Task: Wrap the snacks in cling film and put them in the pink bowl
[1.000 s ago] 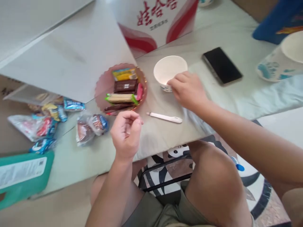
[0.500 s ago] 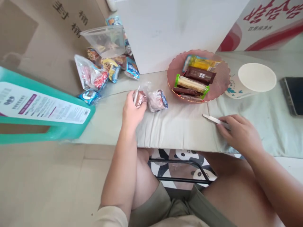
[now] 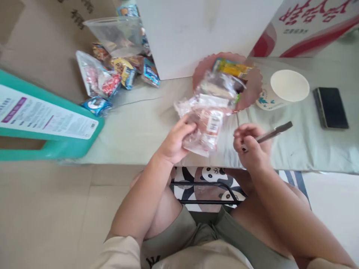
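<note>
My left hand [image 3: 176, 141] is closed on a clear plastic snack bag [image 3: 209, 112] and holds it up over the pale green cloth [image 3: 146, 130], in front of the pink scalloped plate [image 3: 254, 84]. The bag hides most of the wrapped bars on that plate; a yellow wrapper [image 3: 230, 67] still shows. My right hand [image 3: 251, 147] is closed round a slim white cutter [image 3: 273, 132], whose far end points right and away from the bag. The two hands are a short gap apart.
A white paper cup [image 3: 288, 86] stands right of the plate, a black phone [image 3: 331, 108] beyond it. A heap of snack packets [image 3: 112, 80] and a clear tub [image 3: 114, 33] lie at the back left. A teal box [image 3: 42, 119] overhangs the left edge. White board [image 3: 202, 33] and red carton [image 3: 308, 26] behind.
My left hand has lifted the clear bag off the cloth and carried it right, in front of the plate. My right hand has picked the white cutter up from the cloth.
</note>
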The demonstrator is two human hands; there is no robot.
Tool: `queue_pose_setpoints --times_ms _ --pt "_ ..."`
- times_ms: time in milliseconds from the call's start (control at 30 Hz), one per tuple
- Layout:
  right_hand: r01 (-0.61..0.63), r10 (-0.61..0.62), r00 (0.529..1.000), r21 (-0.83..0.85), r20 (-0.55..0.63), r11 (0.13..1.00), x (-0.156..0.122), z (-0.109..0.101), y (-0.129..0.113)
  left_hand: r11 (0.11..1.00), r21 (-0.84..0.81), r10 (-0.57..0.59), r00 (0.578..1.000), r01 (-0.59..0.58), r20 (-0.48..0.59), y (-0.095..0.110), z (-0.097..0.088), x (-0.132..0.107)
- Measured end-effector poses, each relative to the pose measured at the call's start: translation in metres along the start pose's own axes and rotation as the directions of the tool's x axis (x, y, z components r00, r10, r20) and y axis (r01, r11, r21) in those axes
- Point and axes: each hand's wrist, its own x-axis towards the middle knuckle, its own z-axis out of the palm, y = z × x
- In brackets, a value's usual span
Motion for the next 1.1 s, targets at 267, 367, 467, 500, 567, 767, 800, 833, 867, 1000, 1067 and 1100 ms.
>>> queue_pose_setpoints --times_ms 267,367,467,500,567,767,800,833,867,1000,1067,1100 --pt "-0.312 0.325 0.937 0.107 -0.132 0.944 0.005 -0.029 0.021 0.955 0.258 -0.189 0.972 0.149 0.139 -0.060 0.043 0.023" --pt "-0.330 0.364 0.914 0.194 -0.179 0.924 0.012 -0.029 0.024 0.930 0.361 -0.162 0.957 0.066 0.242 -0.062 0.045 0.028" --pt "-0.316 0.353 0.921 0.215 -0.165 0.924 0.017 -0.028 0.023 0.878 0.476 -0.099 0.956 -0.047 0.278 -0.066 0.046 0.032" --pt "-0.319 0.355 0.921 0.215 -0.159 0.923 0.018 -0.027 0.022 0.866 0.496 -0.090 0.960 -0.056 0.266 -0.067 0.045 0.034" --pt "-0.323 0.363 0.916 0.222 -0.170 0.920 0.020 -0.027 0.022 0.872 0.487 -0.096 0.961 -0.043 0.258 -0.069 0.042 0.036" --pt "-0.299 0.370 0.888 0.268 -0.273 0.916 0.030 -0.022 0.027 0.728 0.596 -0.045 0.844 -0.338 0.534 -0.065 0.019 0.036" --pt "-0.297 0.368 0.887 0.266 -0.279 0.917 0.031 -0.021 0.028 0.650 0.638 -0.037 0.821 -0.413 0.569 -0.066 0.016 0.035" --pt "-0.296 0.365 0.888 0.259 -0.280 0.919 0.032 -0.021 0.028 0.575 0.670 -0.026 0.809 -0.469 0.587 -0.068 0.014 0.034" --pt "-0.295 0.359 0.892 0.248 -0.276 0.923 0.032 -0.020 0.029 0.519 0.694 -0.010 0.809 -0.498 0.588 -0.072 0.013 0.034" --pt "-0.210 0.229 0.952 0.113 -0.202 0.971 0.028 -0.022 0.032 0.477 0.731 0.147 0.864 -0.488 0.481 -0.087 0.012 0.039" --pt "-0.091 0.091 0.989 0.011 -0.117 0.996 0.025 -0.024 0.031 0.508 0.721 0.202 0.879 -0.472 0.433 -0.090 0.012 0.042" --pt "-0.026 0.024 0.998 -0.028 -0.062 0.999 0.023 -0.025 0.030 0.534 0.706 0.204 0.882 -0.465 0.426 -0.090 0.012 0.043"
